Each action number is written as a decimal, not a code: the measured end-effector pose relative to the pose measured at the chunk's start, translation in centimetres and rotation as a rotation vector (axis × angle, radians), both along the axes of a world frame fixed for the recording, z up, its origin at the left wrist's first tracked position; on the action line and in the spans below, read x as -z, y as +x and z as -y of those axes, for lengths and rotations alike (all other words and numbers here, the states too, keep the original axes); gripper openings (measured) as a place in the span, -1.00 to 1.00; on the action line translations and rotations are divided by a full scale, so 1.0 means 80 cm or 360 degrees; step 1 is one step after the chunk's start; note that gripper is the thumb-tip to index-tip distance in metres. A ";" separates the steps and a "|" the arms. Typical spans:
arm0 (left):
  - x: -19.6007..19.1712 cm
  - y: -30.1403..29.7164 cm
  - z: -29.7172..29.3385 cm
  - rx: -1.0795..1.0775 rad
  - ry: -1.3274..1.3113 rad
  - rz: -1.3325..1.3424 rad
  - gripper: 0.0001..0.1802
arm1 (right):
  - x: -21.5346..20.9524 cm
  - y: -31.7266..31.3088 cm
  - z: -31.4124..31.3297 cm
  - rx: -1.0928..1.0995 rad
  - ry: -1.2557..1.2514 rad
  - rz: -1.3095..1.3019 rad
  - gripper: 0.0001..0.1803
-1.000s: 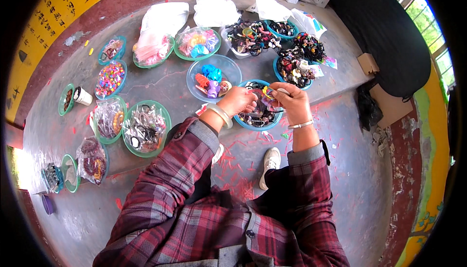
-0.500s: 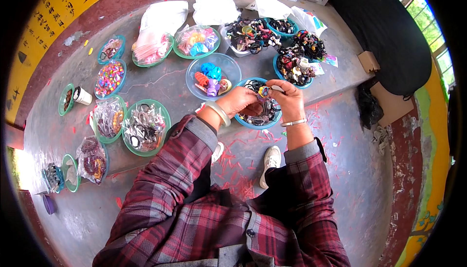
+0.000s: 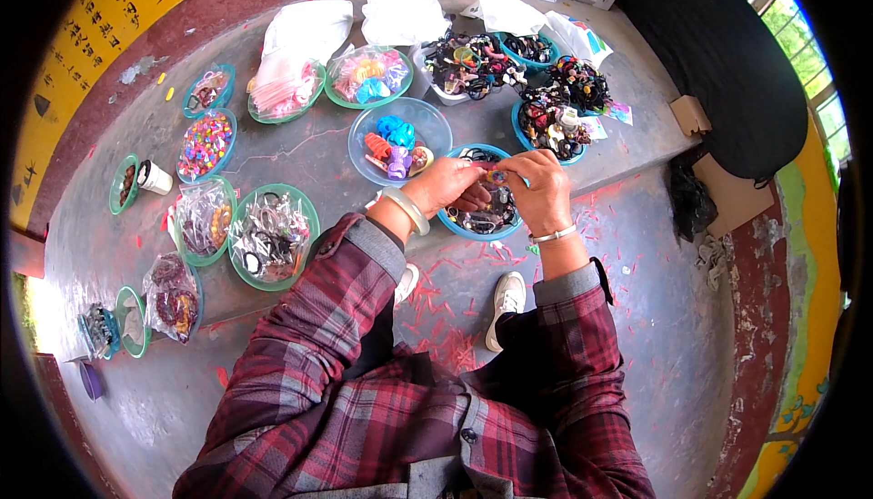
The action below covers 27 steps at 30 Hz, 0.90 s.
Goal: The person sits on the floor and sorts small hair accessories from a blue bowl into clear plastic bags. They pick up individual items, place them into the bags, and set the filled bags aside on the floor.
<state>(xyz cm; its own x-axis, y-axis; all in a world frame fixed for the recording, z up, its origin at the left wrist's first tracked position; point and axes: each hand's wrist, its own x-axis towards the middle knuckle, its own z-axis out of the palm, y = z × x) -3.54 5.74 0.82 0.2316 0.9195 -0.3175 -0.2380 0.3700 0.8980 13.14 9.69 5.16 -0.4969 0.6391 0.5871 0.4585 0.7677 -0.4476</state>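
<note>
Above a blue basin (image 3: 473, 233) of dark, tangled hair ties, my hands meet. A small yellow and blue ornament (image 3: 496, 175) sits between them, partly covered by fingers. My left hand (image 3: 446, 185), a pale bangle at its wrist, pinches at its left side. My right hand (image 3: 543, 191) has its fingertips closed on the ornament from the right. Just beyond my left hand stands a clear blue bowl (image 3: 356, 155) with red, blue and purple pieces inside. What the ornament is attached to is too small to make out.
Behind are more basins of dark hair ties, such as a blue one (image 3: 520, 131), and a green basin (image 3: 406, 90) of colourful pieces. Nearer left, a green basin (image 3: 316, 235) holds bagged items. The raised grey ledge (image 3: 291, 153) carries them; red scraps litter the floor (image 3: 436, 322).
My right hand has turned over, knuckles now upward, and the pale piece at its fingers no longer shows. The ornament is more hidden, and my left fingers have shifted slightly.
</note>
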 end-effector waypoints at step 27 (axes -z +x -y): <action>-0.007 0.007 0.006 -0.0022 0.0284 0.0081 -0.65 | -0.002 -0.002 0.003 -0.0006 -0.0309 0.0069 -0.73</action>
